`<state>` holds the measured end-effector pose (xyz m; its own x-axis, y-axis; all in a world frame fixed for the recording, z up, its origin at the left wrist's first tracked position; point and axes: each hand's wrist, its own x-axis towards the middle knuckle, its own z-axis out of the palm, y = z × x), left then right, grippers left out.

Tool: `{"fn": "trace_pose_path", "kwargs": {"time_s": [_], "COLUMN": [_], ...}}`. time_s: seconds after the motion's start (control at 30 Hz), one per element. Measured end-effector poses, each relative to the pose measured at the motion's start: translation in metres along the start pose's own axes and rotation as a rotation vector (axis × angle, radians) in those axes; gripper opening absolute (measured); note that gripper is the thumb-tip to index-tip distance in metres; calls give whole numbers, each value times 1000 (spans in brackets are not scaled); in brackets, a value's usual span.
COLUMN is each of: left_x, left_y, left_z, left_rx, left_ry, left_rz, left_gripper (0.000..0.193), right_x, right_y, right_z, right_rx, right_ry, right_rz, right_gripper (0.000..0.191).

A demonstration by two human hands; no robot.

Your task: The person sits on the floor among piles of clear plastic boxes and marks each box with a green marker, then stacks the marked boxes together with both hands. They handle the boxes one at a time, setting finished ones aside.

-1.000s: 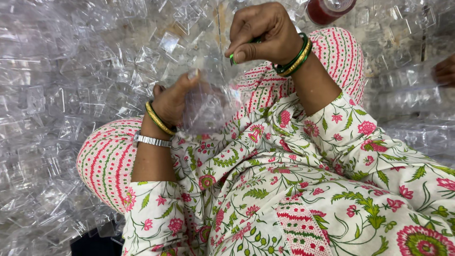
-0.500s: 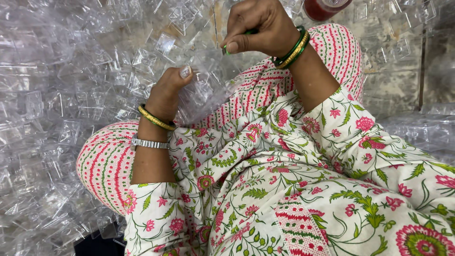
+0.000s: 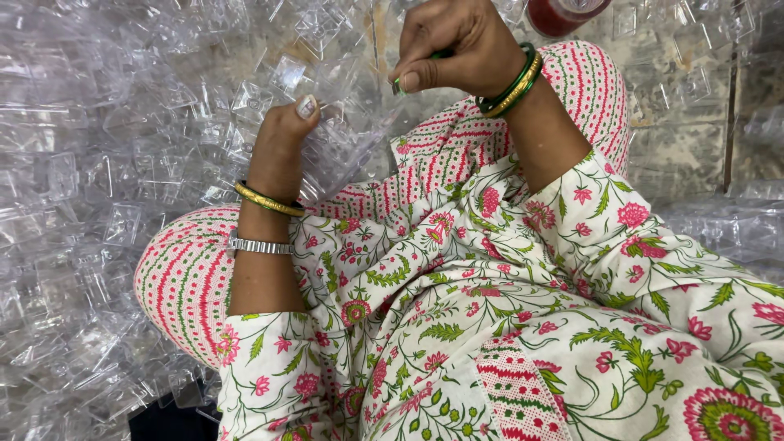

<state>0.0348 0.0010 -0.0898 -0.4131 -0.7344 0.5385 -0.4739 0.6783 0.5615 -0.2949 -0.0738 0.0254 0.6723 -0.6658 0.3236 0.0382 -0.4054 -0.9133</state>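
Two hands are engaged above the lap. A clear plastic sheet (image 3: pixel 343 155) is gripped by the left hand (image 3: pixel 282 143), thumb on top. A small green tool (image 3: pixel 408 77) is pinched in the clenched right hand (image 3: pixel 457 49), touching the sheet's upper edge. Clear plastic pieces (image 3: pixel 106 163) are heaped alongside.

Bright, even, soft light, daylight-like; source direction unclear. Shadows faint: a soft one under the left hand (image 3: pixel 282 143) on the clear plastic sheet (image 3: pixel 347 147), darker tone beneath the right hand (image 3: pixel 457 49) and forearm. The heap of clear plastic trays (image 3: pixel 98 163) throws scattered white glints, milky and washed-out toward the left edge, no hard blown-out patch. Floral tunic (image 3: pixel 506 327) sharp, colours saturated, print crisp. Both hands slightly soft, light motion blur at the fingers. Red-capped jar (image 3: pixel 563 12) at top edge cropped and a bit soft. No strong edge distortion.
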Motion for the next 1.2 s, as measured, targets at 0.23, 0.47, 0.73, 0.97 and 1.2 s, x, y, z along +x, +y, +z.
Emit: {"fn": "trace_pose_path", "kwargs": {"time_s": [0.23, 0.47, 0.73, 0.97, 1.2], "left_x": [18, 52, 65, 61, 51], "left_y": [10, 41, 48, 37, 28], "left_z": [-3, -16, -19, -17, -7], "left_rx": [-586, -587, -551, -575, -888], "left_ry": [-34, -3, -132, -110, 63], "left_rz": [-819, -839, -1086, -1123, -975], "left_gripper": [42, 60, 117, 122, 121], "right_x": [-3, 9, 0, -6, -5], "right_y": [2, 8, 10, 49, 32], "right_z": [-4, 11, 19, -10, 12], "right_rx": [238, 224, -69, 955, 408], "right_ry": [-42, 323, 32, 656, 645], "right_rz": [104, 248, -78, 357, 269], "right_gripper": [12, 18, 18, 14, 7]}}
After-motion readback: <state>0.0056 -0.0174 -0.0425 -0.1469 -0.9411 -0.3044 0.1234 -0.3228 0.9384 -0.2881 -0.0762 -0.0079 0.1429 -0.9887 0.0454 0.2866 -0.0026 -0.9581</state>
